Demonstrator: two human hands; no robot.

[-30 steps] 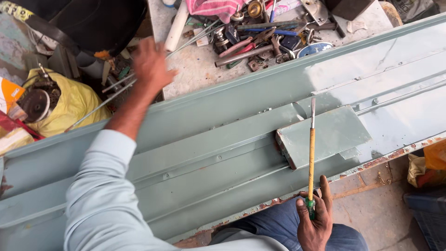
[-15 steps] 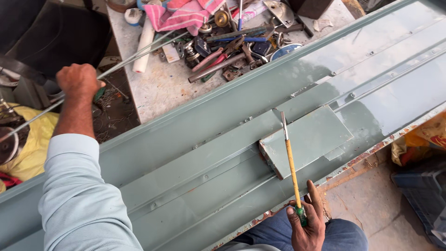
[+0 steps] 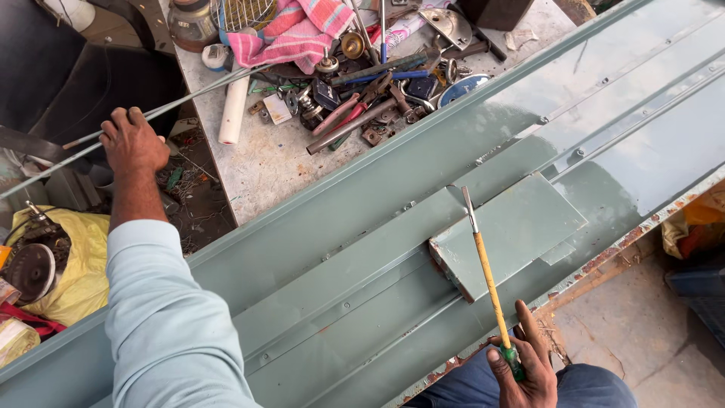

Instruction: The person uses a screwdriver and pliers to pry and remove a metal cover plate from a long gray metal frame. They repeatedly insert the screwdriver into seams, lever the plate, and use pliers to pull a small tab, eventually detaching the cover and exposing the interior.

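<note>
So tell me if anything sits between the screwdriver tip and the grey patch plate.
Nothing visible does. The screwdriver, gripped by the right hand, lies across the plate, with its tip at the plate's upper edge. The left hand is far off on a thin rod.

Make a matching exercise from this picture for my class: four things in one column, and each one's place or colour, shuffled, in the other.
Things
1. screwdriver
2. thin metal rod
3. pink striped cloth
4. white tube

Places
A. on the workbench, by its left edge
B. in the right hand, tip on the grey-green panel
C. under the left hand
D. at the top of the workbench

Pairs: 1-B, 2-C, 3-D, 4-A
</note>
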